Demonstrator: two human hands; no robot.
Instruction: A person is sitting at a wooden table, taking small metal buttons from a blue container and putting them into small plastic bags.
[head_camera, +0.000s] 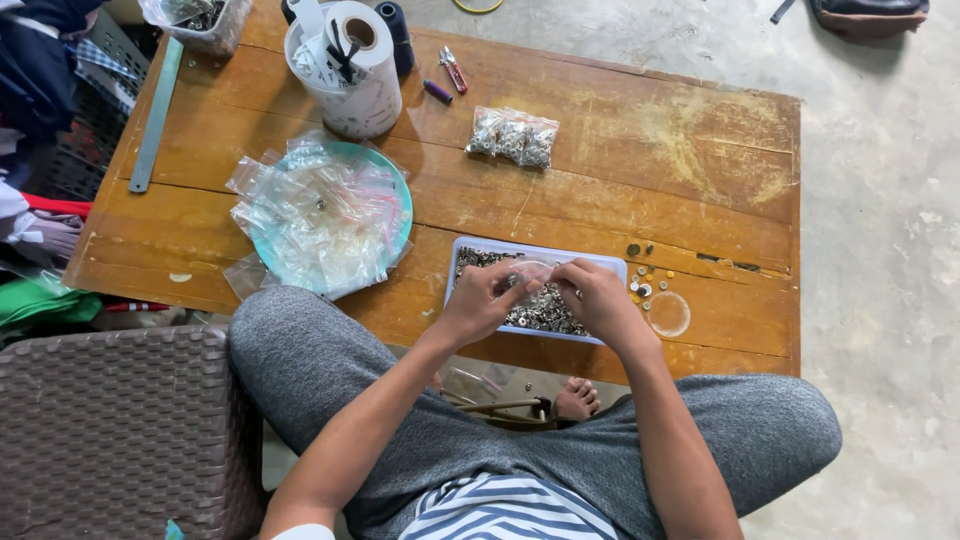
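Both hands, left hand (478, 300) and right hand (598, 296), are pinching together on what seems a small clear bag (532, 272) over the tray of metal fasteners (540, 305); filling appears underway, needing a steady open mouth.

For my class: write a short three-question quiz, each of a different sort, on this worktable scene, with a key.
1. True or false: both hands, left hand and right hand, are over the shallow clear plastic tray of small metal pieces.
2. What lies heaped on the round turquoise plate? A) clear plastic bags B) coins C) thread
3. Fill in: the filled clear packet of metal pieces lies on the worn ____ table.

Key: 1 true; 2 A; 3 wooden.
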